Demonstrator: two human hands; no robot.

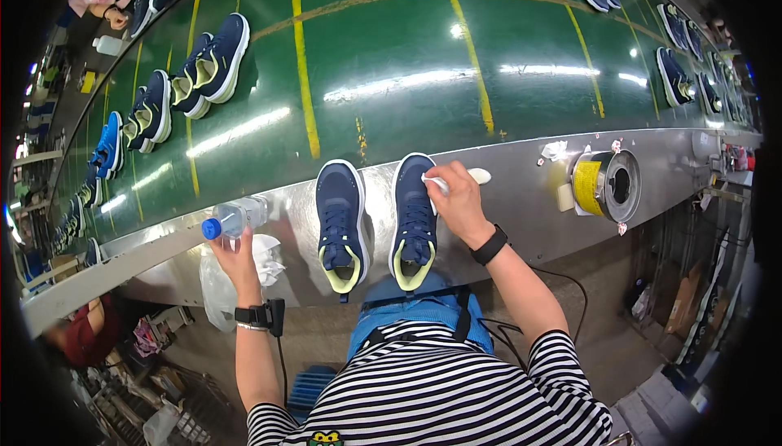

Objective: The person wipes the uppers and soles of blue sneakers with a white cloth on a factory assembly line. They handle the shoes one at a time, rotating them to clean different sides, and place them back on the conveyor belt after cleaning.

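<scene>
A pair of navy sneakers with lime linings and white soles stands side by side on the metal ledge, toes pointing away from me. My right hand [463,206] pinches a small white wad, cloth or tissue [437,184], at the toe of the right sneaker [414,210]. The left sneaker [339,210] stands untouched. My left hand [236,263] is closed around a clear plastic bottle [247,213] with a blue cap, lying tilted on the ledge. Just beyond my right fingers is a white rounded object [479,176], partly hidden.
A metal can [604,185] with a yellow label lies on the ledge at right, near crumpled white scraps [555,150]. A clear plastic bag [218,287] hangs by my left hand. Beyond, the green conveyor belt [383,47] carries several sneakers. A person's hand [116,17] is far left.
</scene>
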